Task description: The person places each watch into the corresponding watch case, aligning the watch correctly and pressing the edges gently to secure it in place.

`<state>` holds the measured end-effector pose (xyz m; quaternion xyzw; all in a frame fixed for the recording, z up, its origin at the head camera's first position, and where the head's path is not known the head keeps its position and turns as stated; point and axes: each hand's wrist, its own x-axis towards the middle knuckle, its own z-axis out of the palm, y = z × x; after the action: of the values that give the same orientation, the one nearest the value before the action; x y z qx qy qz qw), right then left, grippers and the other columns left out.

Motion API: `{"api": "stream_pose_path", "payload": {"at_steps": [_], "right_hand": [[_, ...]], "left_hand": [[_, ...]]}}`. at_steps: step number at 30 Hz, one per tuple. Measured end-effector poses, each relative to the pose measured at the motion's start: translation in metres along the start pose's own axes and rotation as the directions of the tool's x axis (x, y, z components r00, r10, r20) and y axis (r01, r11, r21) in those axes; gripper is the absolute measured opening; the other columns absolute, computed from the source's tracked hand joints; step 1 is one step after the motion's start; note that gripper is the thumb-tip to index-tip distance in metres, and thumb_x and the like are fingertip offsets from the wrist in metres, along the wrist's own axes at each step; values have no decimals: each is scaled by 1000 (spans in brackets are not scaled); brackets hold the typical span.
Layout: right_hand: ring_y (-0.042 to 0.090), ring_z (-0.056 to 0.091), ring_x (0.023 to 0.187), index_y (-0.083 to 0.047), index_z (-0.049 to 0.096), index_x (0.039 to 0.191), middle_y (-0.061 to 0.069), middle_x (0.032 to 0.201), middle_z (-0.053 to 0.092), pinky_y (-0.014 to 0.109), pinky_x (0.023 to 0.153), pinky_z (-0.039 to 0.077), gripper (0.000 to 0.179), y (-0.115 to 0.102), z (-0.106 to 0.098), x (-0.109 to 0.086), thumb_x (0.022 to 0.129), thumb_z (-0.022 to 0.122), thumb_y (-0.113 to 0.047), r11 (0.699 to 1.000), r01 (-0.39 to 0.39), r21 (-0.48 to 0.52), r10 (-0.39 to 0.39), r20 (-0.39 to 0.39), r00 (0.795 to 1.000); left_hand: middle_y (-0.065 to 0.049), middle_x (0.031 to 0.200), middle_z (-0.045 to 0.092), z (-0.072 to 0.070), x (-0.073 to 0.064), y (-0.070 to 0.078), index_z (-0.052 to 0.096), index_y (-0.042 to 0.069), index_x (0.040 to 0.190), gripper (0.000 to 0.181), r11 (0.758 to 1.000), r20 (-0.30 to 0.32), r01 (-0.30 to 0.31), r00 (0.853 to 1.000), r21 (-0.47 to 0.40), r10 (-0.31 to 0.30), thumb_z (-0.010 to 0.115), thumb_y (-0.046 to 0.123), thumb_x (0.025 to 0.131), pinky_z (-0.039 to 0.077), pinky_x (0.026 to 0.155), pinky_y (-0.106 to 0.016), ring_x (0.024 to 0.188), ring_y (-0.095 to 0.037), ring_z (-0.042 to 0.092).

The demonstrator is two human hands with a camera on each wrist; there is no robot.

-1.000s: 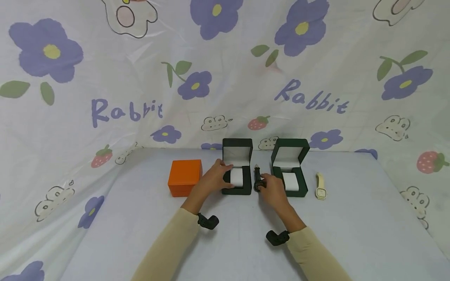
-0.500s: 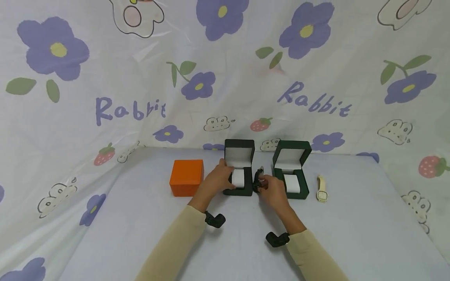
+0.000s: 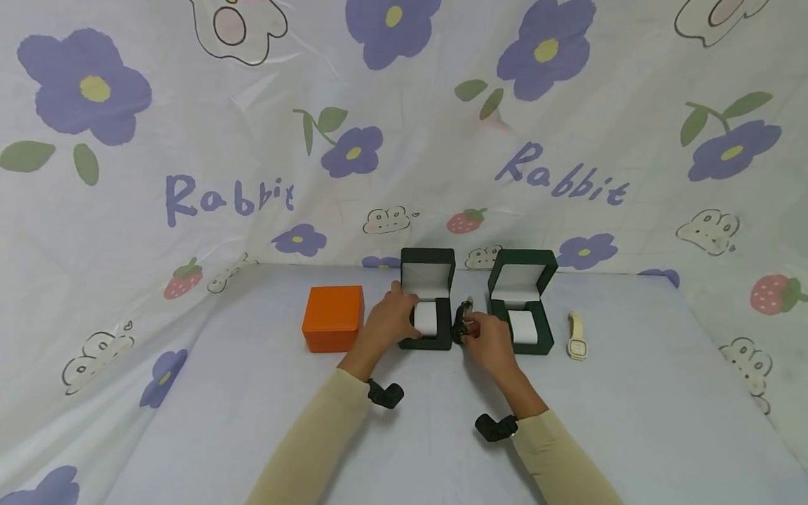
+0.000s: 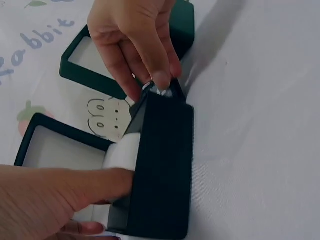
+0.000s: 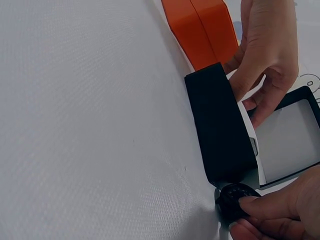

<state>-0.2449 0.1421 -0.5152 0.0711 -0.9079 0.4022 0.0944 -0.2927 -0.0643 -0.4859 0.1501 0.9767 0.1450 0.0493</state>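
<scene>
Thumb and fingers of my left hand reach into the left dark green watch box and pinch its white cushion. In the left wrist view the thumb lies against that cushion, just behind the box's front wall. My right hand holds a black watch close to the box's right side. In the right wrist view the thumb rests on the dark dial of the watch, partly covering it. The watch's strap stands up towards the back. Both hands also show in the left wrist view.
Another open green watch box, with a white cushion in it, stands to the right. Beyond it lies a gold watch. A closed orange box stands on the left. A printed cloth hangs behind the white table.
The black watch, earlier lying flat with its strap stretched back, is now tilted up in my right hand and slightly nearer the left box. My left hand has shifted slightly right at the cushion.
</scene>
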Motion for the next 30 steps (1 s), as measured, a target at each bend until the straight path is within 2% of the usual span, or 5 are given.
{"api": "stream_pose_path", "payload": {"at_steps": [4,10,17,25,30], "right_hand": [[31,72,82,10,70,113,22,91,74,43,69,60,34,0,-1,0,80,74,14,1000,-3,5,4,-10,1000],[32,72,85,10,71,113,22,94,74,43,71,61,34,0,1,1,80,74,15,1000,-1,24,1,-3,1000],[30,71,82,9,70,114,19,90,74,43,70,59,33,1,0,0,82,74,10,999,-24,31,26,-57,998],[33,72,88,4,69,119,19,93,74,44,83,60,32,-7,-8,2,87,73,7,979,-45,197,71,-129,989],[31,72,95,1,69,122,19,98,74,28,82,58,34,-10,-16,3,89,74,3,940,-91,328,132,-105,986]], "left_hand": [[-22,136,47,-1,1,-2,65,12,136,71,999,7,-21,1000,28,21,92,35,75,60,83,-42,105,-28,59],[-25,140,44,-3,2,-1,64,13,138,72,999,41,-18,999,29,17,92,32,75,60,85,-45,110,-31,58],[-19,136,50,3,5,-7,62,16,139,75,996,5,-38,999,84,37,91,41,75,60,81,-42,105,-26,58],[-9,129,61,5,-1,-8,63,15,138,74,983,-75,-99,991,154,111,91,42,74,59,80,-37,103,-21,59],[-4,129,69,9,-1,-12,65,13,137,75,977,-137,-138,977,164,161,92,42,73,60,80,-36,101,-21,63]]}}
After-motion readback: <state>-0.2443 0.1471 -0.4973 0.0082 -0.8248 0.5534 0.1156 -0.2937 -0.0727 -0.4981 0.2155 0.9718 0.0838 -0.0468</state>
